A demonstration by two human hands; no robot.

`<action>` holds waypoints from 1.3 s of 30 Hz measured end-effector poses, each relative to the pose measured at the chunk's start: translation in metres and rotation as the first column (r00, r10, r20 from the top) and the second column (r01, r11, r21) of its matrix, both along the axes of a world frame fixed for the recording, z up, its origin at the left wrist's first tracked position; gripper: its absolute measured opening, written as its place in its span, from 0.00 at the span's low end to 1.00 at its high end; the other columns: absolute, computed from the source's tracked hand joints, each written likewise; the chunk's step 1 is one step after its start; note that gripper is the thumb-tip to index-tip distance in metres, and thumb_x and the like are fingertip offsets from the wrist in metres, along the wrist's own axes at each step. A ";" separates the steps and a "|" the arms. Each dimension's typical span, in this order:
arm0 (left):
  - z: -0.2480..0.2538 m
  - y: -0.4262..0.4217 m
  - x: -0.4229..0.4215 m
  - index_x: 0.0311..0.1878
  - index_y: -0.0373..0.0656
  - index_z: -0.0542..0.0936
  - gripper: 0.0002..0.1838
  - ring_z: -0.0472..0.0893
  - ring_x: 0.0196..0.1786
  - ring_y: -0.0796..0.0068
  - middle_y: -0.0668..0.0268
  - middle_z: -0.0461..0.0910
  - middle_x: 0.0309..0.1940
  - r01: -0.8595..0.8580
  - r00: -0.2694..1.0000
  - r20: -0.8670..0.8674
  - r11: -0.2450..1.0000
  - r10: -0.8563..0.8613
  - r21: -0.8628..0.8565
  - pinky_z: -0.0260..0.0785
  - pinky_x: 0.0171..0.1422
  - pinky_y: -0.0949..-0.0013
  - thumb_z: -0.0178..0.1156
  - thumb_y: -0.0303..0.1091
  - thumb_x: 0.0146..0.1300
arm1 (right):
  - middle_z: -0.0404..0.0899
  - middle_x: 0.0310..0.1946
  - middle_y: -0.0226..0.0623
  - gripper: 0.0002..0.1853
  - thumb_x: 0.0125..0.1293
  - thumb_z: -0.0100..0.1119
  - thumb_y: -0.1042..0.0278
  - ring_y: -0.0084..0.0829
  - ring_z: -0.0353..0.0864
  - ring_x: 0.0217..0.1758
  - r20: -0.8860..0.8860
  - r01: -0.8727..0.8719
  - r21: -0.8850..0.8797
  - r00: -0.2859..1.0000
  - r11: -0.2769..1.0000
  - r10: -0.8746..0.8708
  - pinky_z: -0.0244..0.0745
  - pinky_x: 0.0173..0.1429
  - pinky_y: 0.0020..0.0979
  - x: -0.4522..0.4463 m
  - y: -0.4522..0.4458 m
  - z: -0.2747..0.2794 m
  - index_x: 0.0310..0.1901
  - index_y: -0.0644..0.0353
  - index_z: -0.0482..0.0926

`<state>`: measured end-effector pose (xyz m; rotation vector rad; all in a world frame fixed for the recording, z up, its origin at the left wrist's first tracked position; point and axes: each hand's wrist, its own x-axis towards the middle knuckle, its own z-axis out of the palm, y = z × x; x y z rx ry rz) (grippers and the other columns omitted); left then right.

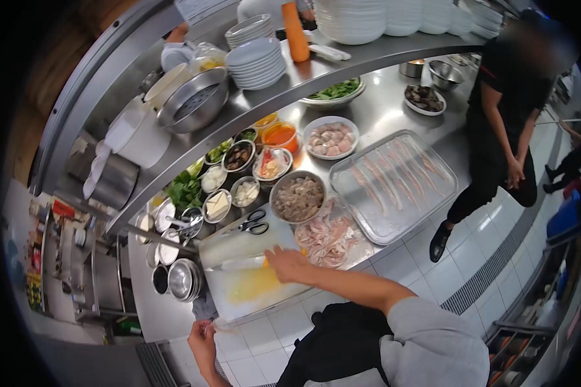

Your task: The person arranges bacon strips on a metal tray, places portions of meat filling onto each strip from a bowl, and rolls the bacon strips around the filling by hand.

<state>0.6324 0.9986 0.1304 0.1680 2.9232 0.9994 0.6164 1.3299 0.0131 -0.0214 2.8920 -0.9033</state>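
My right hand (285, 264) is closed over the yellow handle of a knife, whose blade (235, 263) lies flat across the white cutting board (219, 287). A yellow stain spreads on the board below the blade. At the board's near left corner, my left hand (202, 338) pinches a thin, pale, see-through strip (223, 327), too blurred to name. Black-handled scissors (254, 224) rest at the board's far edge. Right of the board is a heap of pale pink raw strips (326, 238), and behind it stands a metal bowl of raw chopped pieces (297, 197).
A metal tray with long raw strips (394, 174) lies at right. Containers of ingredients and stacked metal bowls (184, 280) line the board's far and left sides. Overhead, a steel shelf (361, 53) carries plates. A person in dark clothes (503, 116) is at the counter's right end.
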 end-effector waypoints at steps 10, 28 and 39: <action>-0.003 0.098 -0.047 0.44 0.35 0.80 0.05 0.81 0.33 0.79 0.62 0.84 0.31 0.283 0.957 -0.014 0.922 -0.290 0.266 0.72 0.40 0.75 0.57 0.24 0.69 | 0.84 0.37 0.52 0.19 0.65 0.60 0.60 0.53 0.84 0.40 0.126 0.418 -0.393 0.907 0.819 -0.402 0.78 0.45 0.46 0.177 0.050 0.029 0.56 0.54 0.78; -0.185 0.085 -0.030 0.50 0.39 0.75 0.12 0.75 0.20 0.81 0.59 0.86 0.30 -0.175 0.875 0.482 0.895 -0.050 0.410 0.67 0.23 0.75 0.62 0.27 0.65 | 0.84 0.38 0.54 0.23 0.69 0.59 0.50 0.57 0.84 0.43 0.212 0.491 -0.204 0.867 0.847 -0.451 0.78 0.47 0.49 0.206 0.039 0.027 0.60 0.53 0.74; -0.187 0.070 -0.032 0.52 0.37 0.73 0.13 0.75 0.20 0.80 0.57 0.85 0.32 -0.237 0.866 0.499 0.859 -0.025 0.454 0.68 0.23 0.75 0.61 0.27 0.65 | 0.84 0.42 0.50 0.22 0.70 0.59 0.57 0.53 0.84 0.42 -0.100 0.334 -0.211 0.927 0.919 -0.360 0.79 0.45 0.49 0.170 0.027 0.071 0.62 0.52 0.70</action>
